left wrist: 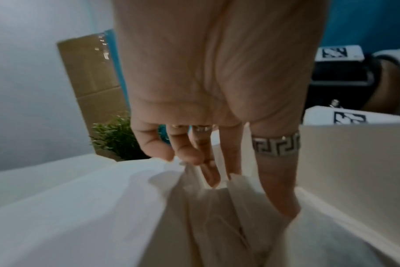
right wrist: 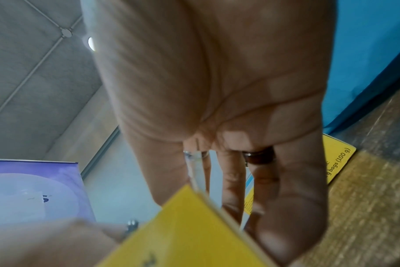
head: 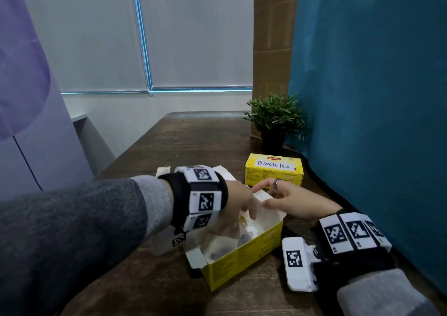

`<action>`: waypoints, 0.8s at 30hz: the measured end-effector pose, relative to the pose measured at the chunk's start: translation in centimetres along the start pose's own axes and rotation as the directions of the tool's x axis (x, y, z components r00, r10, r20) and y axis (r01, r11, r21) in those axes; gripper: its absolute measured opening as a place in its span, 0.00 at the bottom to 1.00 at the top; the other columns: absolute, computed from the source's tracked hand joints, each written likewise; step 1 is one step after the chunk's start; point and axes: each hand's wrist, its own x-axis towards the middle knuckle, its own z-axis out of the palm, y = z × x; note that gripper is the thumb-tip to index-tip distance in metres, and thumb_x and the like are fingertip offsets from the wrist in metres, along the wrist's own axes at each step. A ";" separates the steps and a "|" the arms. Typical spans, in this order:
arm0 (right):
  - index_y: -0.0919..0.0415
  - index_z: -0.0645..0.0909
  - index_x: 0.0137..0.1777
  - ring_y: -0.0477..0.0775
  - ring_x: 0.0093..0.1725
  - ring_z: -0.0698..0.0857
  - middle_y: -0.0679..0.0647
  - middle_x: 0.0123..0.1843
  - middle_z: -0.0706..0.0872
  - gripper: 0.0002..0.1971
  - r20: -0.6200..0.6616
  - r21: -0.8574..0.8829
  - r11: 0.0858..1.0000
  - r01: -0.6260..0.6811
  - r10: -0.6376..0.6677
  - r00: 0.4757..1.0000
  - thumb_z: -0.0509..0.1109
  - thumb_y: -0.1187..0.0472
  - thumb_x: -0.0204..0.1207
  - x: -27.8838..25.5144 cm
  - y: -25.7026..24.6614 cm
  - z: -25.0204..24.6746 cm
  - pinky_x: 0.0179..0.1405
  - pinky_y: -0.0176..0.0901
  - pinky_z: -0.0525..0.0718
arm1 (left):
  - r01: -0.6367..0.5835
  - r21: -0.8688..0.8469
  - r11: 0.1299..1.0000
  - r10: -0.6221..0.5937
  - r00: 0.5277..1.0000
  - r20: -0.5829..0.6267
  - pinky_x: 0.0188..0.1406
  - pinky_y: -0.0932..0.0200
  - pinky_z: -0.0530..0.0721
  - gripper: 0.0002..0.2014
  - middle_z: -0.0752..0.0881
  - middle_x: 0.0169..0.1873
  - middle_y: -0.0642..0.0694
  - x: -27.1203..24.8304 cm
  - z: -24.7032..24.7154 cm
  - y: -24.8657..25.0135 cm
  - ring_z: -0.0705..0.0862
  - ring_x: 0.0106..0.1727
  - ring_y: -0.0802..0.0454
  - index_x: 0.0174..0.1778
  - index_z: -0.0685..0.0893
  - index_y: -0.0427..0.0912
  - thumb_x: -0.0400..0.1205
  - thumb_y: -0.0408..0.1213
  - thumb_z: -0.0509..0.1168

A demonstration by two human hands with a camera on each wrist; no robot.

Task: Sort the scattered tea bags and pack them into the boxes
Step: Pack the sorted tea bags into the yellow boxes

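Note:
An open yellow tea box (head: 244, 257) stands in the middle of the wooden table, with several white tea bags (head: 222, 243) inside. My left hand (head: 251, 215) reaches down into it. In the left wrist view the left hand (left wrist: 217, 180) has its thumb and curled fingers closed round the top of a tea bag (left wrist: 206, 207) among the others. My right hand (head: 258, 196) pinches the box's far end flap (head: 267, 198), thumb inside and fingers outside; the right wrist view shows the flap (right wrist: 183, 234) in the right hand (right wrist: 217, 189). A closed yellow box (head: 273, 170) labelled Black Tea stands just behind.
A small potted plant (head: 275, 117) and a tall cardboard carton (head: 273, 49) stand at the back right. A blue partition (head: 375, 122) runs along the table's right edge. The open box's white lid (head: 225, 172) sticks out behind my left wrist. A purple panel (head: 24, 85) stands at the left.

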 end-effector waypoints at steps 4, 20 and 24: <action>0.47 0.76 0.60 0.61 0.61 0.84 0.63 0.61 0.84 0.14 0.000 0.010 1.000 0.007 -0.007 1.000 0.66 0.65 0.78 -0.1 -0.1 0.0 0.62 0.52 0.81 | 0.024 0.182 0.983 -0.039 0.996 0.076 0.51 0.57 0.62 0.18 0.80 0.63 0.49 1.3 0.7 1.1 0.71 0.68 0.47 0.64 0.83 0.51 0.77 0.44 0.69; 0.61 0.73 0.59 0.47 0.29 0.81 0.61 0.43 0.76 0.11 0.077 0.163 0.986 -0.021 0.008 0.997 0.65 0.71 0.78 -0.1 0.1 0.1 0.21 0.39 0.82 | 0.094 -0.677 0.730 -0.334 0.914 -0.232 0.44 0.57 0.81 0.10 0.88 0.40 0.52 -3.7 -0.6 -9.2 0.82 0.31 0.55 0.58 0.82 0.48 0.81 0.38 0.65; 0.61 0.72 0.57 0.53 0.33 0.84 0.61 0.46 0.82 0.16 0.125 0.140 0.989 -0.053 0.036 0.992 0.68 0.68 0.69 -0.2 0.3 -0.4 0.26 0.43 0.82 | 0.264 -0.748 0.609 -0.585 0.786 -0.199 0.21 0.64 0.76 0.02 0.87 0.33 0.51 -6.0 2.7 -14.4 0.77 0.15 0.58 0.45 0.83 0.45 0.80 0.34 0.65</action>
